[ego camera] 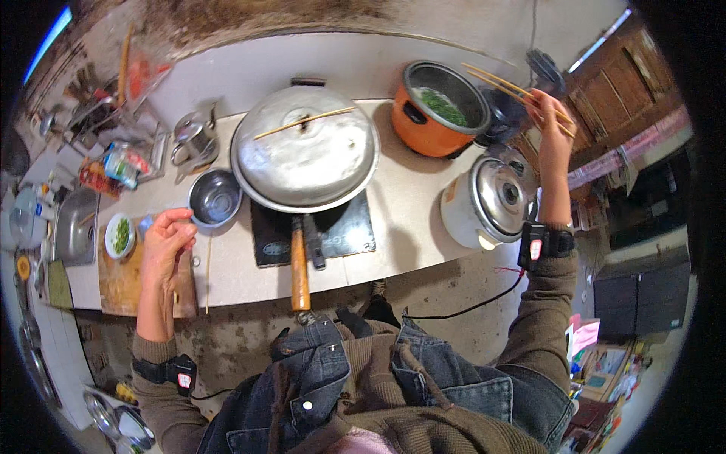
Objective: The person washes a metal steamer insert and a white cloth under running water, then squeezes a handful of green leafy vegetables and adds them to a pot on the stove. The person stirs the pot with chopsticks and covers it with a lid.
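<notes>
A pair of wooden chopsticks [496, 82] is held in my right hand [549, 116], raised at the right beyond the pots. Their tips point left, above the rim of an orange pot [428, 133] with dark insides and chopped greens [442, 106] in it. My left hand [163, 244] has its fingers half bent, thumb and forefinger apart, with nothing seen in it. It hovers by a dark metal bowl [215, 197] and above a wooden cutting board [122, 286]. Beside it on that board stands a white bowl of chopped greens [120, 236].
A large domed lid [306, 164] covers a wooden-handled pan on an induction cooker [346, 238]; one chopstick [272, 131] lies across it. A white rice cooker [462, 213] stands right. Another thin stick [208, 278] overhangs the counter edge. A steel sink [76, 227] is far left.
</notes>
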{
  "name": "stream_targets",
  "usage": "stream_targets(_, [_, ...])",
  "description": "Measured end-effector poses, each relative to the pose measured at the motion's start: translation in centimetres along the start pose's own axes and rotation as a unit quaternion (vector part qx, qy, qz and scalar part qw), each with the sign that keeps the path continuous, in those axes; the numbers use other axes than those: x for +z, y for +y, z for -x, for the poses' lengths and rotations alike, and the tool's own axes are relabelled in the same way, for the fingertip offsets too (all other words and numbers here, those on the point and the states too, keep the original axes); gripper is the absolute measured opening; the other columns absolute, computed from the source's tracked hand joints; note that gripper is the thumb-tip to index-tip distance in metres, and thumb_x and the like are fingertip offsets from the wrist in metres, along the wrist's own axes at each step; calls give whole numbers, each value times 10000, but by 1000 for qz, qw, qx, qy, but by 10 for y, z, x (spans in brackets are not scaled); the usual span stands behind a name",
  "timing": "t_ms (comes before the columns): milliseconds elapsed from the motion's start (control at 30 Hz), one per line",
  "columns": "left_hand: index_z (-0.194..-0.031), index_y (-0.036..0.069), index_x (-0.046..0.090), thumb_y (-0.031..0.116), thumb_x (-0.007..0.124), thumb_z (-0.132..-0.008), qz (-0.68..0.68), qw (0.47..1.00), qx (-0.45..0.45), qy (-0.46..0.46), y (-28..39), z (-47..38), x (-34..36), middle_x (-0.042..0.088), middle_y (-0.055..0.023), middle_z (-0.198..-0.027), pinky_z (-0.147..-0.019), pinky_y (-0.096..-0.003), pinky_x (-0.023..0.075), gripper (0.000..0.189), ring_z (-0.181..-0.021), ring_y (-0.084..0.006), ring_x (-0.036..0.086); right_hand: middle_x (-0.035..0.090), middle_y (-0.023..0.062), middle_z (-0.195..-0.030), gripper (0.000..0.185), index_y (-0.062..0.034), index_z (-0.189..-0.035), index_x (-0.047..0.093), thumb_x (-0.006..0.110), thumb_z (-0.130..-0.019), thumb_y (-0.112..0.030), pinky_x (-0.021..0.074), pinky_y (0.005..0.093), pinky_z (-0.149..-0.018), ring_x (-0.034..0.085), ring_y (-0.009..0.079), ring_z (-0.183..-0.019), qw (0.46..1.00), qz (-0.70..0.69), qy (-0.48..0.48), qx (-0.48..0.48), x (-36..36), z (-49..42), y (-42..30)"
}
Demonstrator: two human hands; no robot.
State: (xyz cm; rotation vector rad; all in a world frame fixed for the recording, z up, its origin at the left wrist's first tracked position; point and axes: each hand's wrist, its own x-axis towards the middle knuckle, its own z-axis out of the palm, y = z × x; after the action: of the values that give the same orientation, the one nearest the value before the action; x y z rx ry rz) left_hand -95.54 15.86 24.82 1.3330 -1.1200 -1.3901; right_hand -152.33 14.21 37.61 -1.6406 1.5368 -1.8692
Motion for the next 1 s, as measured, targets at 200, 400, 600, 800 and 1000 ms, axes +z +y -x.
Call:
stream_targets(200, [-975, 23, 564, 139, 624, -782, -73, 983, 103, -136, 102, -47, 157, 607, -39, -821, -635, -194, 442, 233, -711, -85, 559, 626, 75, -852, 259, 20, -951, 621, 511, -883, -204, 477, 216, -714, 595, 115, -782, 999, 23, -34, 19, -38, -25, 59])
stream_targets(400, [-921, 21, 598, 139, 637, -769, -205, 917, 264, -219, 160, -122, 340, 620, -50, -818, -660, -218, 465, 197, -742, -97, 579, 629, 81, -870, 248, 28, -924, 622, 505, -883, -186, 490, 231, -706, 605, 135, -811, 996, -8, -71, 51, -72, -62, 123])
stream_targets(600, [-740, 30, 639, 142, 699, -684, -307, 870, 350, -163, 128, -201, 487, 606, -39, -616, -522, -227, 465, 139, -547, -78, 567, 629, 69, -857, 250, 17, -920, 624, 518, -875, -204, 492, 242, -689, 607, 137, -789, 993, -29, -102, 54, -93, -91, 177])
stream_targets(800, [-759, 93, 655, 190, 687, -675, -441, 812, 356, -139, 62, -262, 553, 629, -58, -615, -551, -319, 468, 132, -553, -187, 603, 636, 66, -785, 200, -15, -850, 658, 540, -851, -177, 455, 224, -619, 598, 113, -703, 995, 11, -99, 34, -97, -94, 210])
stream_targets(1000, [-987, 129, 629, 271, 640, -716, -571, 762, 273, -139, 31, -287, 571, 620, -119, -968, -749, -362, 465, 306, -869, -249, 594, 606, 66, -827, 194, 14, -879, 635, 519, -864, -141, 466, 233, -689, 594, 132, -773, 988, 34, -145, 26, -100, -96, 207])
